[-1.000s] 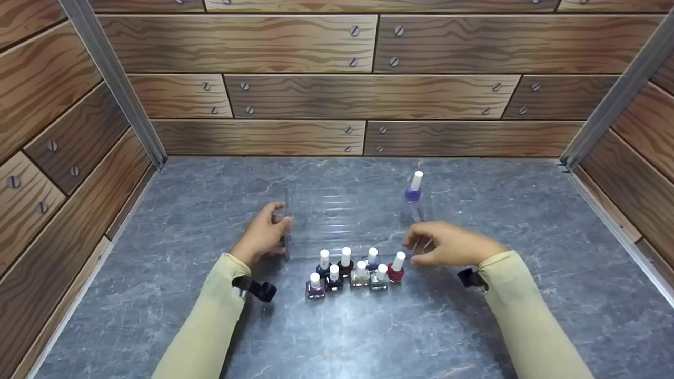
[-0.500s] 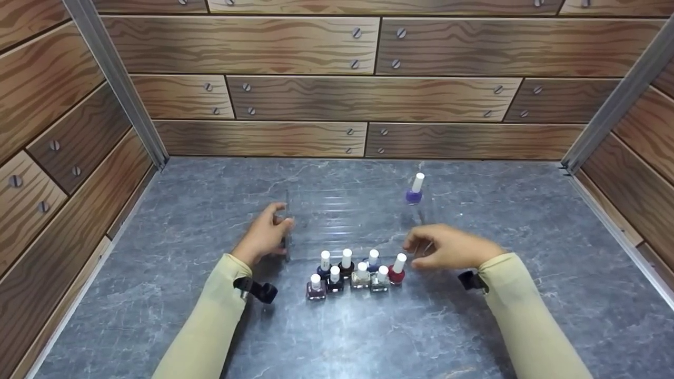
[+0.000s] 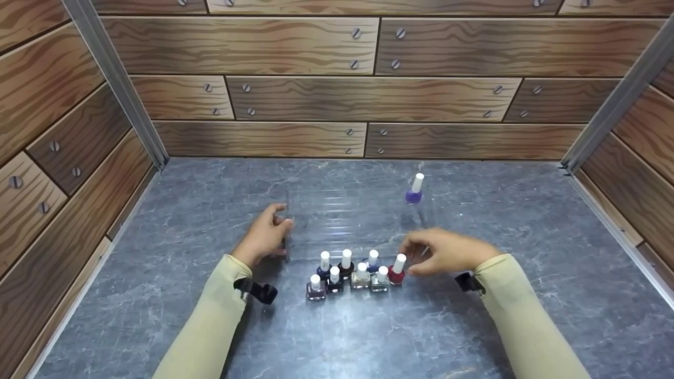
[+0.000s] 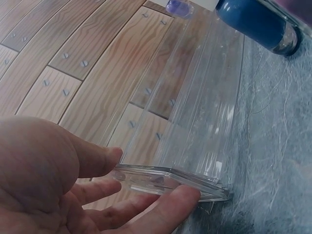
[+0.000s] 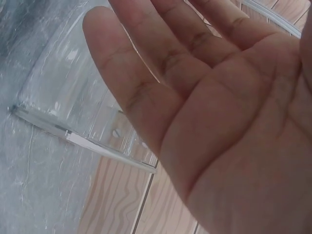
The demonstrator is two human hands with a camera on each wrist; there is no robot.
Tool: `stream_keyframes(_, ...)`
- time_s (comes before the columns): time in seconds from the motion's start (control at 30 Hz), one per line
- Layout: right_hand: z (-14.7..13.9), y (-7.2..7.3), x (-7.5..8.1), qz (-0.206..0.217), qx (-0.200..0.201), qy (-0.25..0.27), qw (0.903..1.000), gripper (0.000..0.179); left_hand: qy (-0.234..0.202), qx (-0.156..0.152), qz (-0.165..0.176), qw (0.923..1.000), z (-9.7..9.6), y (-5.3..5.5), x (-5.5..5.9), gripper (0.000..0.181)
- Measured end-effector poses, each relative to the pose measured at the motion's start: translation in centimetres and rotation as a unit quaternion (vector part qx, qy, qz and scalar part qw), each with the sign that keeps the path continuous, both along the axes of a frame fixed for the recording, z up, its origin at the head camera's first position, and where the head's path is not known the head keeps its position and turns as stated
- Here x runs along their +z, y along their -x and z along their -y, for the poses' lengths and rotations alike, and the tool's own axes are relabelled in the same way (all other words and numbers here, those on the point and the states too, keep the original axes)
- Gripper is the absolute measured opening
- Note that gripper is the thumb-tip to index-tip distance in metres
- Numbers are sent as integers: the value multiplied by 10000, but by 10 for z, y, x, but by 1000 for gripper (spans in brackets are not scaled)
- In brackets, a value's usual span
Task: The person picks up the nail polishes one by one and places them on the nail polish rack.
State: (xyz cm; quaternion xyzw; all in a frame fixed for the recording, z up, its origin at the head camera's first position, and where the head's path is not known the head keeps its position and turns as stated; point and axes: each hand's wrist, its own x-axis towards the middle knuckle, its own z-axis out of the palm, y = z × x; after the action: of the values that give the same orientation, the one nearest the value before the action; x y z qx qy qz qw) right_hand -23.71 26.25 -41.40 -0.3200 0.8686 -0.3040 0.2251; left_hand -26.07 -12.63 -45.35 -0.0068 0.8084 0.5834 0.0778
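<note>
A clear plastic tiered rack (image 3: 337,217) stands at the middle of the table, its steps showing as pale lines. My left hand (image 3: 263,231) holds its left side panel (image 4: 165,173), thumb on one face and fingers on the other. My right hand (image 3: 447,251) hovers beside the red nail polish bottle (image 3: 396,273), fingers loosely bent with nothing between them. In the right wrist view its fingers (image 5: 146,63) look extended near the rack's other side panel (image 5: 83,140). A purple nail polish bottle (image 3: 414,196) stands upright on the rack's upper right.
Several white-capped nail polish bottles cluster before the rack, including a dark purple one (image 3: 316,291), a glittery one (image 3: 360,279) and a blue one (image 4: 256,24). Wood-patterned walls (image 3: 295,97) enclose the grey marbled table (image 3: 337,337) at the back and sides.
My right hand has shifted slightly toward the front and left, closer to the red nail polish bottle. The left hand keeps its hold on the rack, and the bottles stay in place.
</note>
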Motion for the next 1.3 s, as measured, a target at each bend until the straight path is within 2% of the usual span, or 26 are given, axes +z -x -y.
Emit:
stream_keyframes(0.43,5,2,-7,-57,132,-281,9995,36,-20,76,36,10000,0,0,-1,50)
stream_keyframes(0.73,11,4,-11,238,192,37,9995,29,77,-8,118,9999,1,0,2,53)
stream_keyframes(0.93,16,2,-14,451,254,71,9986,28,81,-18,123,9999,0,1,1,52)
stream_keyframes(1.3,16,3,-16,388,254,177,9988,27,43,5,88,10000,0,1,-1,52)
